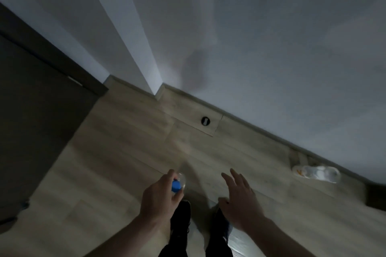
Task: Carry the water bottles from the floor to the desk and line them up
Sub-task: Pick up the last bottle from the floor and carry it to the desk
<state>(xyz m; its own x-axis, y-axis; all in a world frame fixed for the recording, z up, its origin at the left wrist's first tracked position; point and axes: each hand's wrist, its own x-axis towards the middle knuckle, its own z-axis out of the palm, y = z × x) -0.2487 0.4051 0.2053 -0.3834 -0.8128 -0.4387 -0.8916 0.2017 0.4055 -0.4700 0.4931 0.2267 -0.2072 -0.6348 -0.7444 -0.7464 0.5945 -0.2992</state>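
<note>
The left hand (159, 196) grips a clear water bottle (179, 182) with a blue cap by its neck, held above the floor (104, 152). The right hand (240, 200) hangs empty, fingers spread. More bottles (316, 173) lie far right by the wall. No counter is in view, so carrying looks barely begun.

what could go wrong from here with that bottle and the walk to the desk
1. The left hand grips the bottle only near its blue cap; it may swing or slip.
2. The room is dim, so the clear plastic item lying by the baseboard could be overlooked or kicked.
</note>
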